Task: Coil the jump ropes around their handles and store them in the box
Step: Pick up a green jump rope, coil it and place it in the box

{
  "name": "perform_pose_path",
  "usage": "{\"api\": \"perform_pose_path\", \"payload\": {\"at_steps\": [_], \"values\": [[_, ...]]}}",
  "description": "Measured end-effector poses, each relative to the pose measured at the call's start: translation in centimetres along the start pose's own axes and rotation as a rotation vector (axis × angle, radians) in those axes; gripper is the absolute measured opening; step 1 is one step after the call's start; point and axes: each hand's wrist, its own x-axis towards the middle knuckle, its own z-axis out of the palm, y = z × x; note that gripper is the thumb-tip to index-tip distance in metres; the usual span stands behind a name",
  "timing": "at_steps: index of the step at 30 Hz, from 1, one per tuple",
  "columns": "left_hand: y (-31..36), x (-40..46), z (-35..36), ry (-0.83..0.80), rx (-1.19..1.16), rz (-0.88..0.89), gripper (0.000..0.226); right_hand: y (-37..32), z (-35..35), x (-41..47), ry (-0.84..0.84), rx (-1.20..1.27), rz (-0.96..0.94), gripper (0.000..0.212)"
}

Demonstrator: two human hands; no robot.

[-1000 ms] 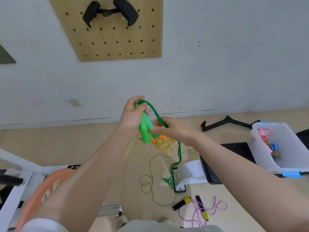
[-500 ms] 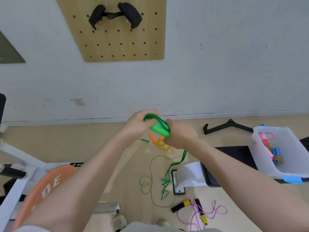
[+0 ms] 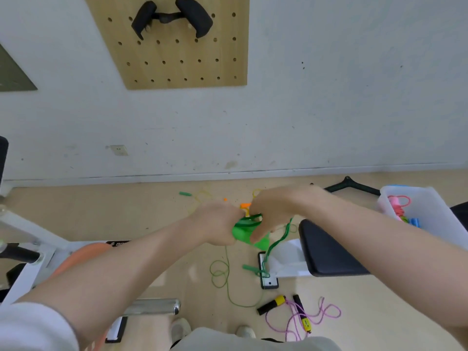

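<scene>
My left hand grips the bright green handles of a jump rope in mid-air. My right hand pinches its dark green rope and holds a turn of it across the handles. The rest of the rope hangs down to the floor by a phone. A white plastic box sits at the right with coiled pink and blue ropes inside. On the floor lie a purple rope with black-and-yellow handles, a thin green rope and a yellow rope with orange handles.
A black padded bench stands under the box at the right. A phone lies on the floor beside white paper. White and orange gym equipment fills the lower left. A pegboard hangs on the wall.
Both hands have dropped lower with the green handles. The right hand has carried the rope over the handles, adding a turn, and the hanging length is shorter.
</scene>
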Motion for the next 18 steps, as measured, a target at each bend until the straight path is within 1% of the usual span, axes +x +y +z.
{"api": "perform_pose_path", "payload": {"at_steps": [1,2,3,4,6,7,8,10,11,12,13,14,16,17,18], "values": [[0.2,-0.3,-0.2,0.018,0.015,0.053,0.015,0.8,-1.0,-0.6,-0.053,0.126,-0.056,0.035],[0.2,-0.7,-0.4,0.050,-0.008,0.107,0.014,1.8,-1.8,-1.2,-0.079,0.305,-0.122,0.027],[0.1,-1.2,-0.7,0.107,-0.085,0.168,0.015,2.9,-2.3,-1.6,-0.067,0.509,-0.199,0.024],[0.0,-1.9,-1.1,0.187,-0.206,0.224,0.015,3.9,-2.4,-1.9,-0.022,0.730,-0.285,0.028],[-0.2,-3.2,-2.2,0.401,-0.467,0.310,0.017,5.1,-1.6,-1.6,0.074,1.119,-0.472,0.034],[-0.3,-3.6,-2.9,0.490,-0.550,0.312,0.018,4.9,-0.9,-1.0,0.131,1.270,-0.552,0.036],[-0.4,-3.8,-3.4,0.554,-0.601,0.282,0.019,4.3,-0.1,-0.1,0.212,1.406,-0.579,0.036],[-0.7,-3.6,-4.3,0.667,-0.603,0.135,0.019,2.6,1.4,2.1,0.405,1.596,-0.512,0.030],[-1.0,-3.4,-4.6,0.712,-0.565,0.023,0.024,1.6,2.1,3.0,0.478,1.609,-0.461,0.030],[-1.6,-2.9,-4.6,0.722,-0.518,-0.105,0.029,0.4,2.8,3.8,0.516,1.561,-0.406,0.032],[-2.4,-2.3,-4.6,0.694,-0.469,-0.234,0.027,-0.7,3.5,4.3,0.520,1.442,-0.328,0.035],[-3.2,-1.7,-4.4,0.637,-0.425,-0.346,0.021,-1.7,4.0,4.4,0.484,1.271,-0.254,0.035],[-5.1,-0.7,-3.3,0.492,-0.337,-0.480,0.014,-3.2,4.3,3.9,0.410,0.790,-0.157,0.028],[-5.9,-0.6,-2.7,0.419,-0.273,-0.505,0.014,-3.8,4.0,3.6,0.386,0.601,-0.173,0.028],[-6.5,-0.6,-2.1,0.342,-0.192,-0.504,0.016,-4.4,3.4,3.1,0.370,0.492,-0.214,0.031]]}}
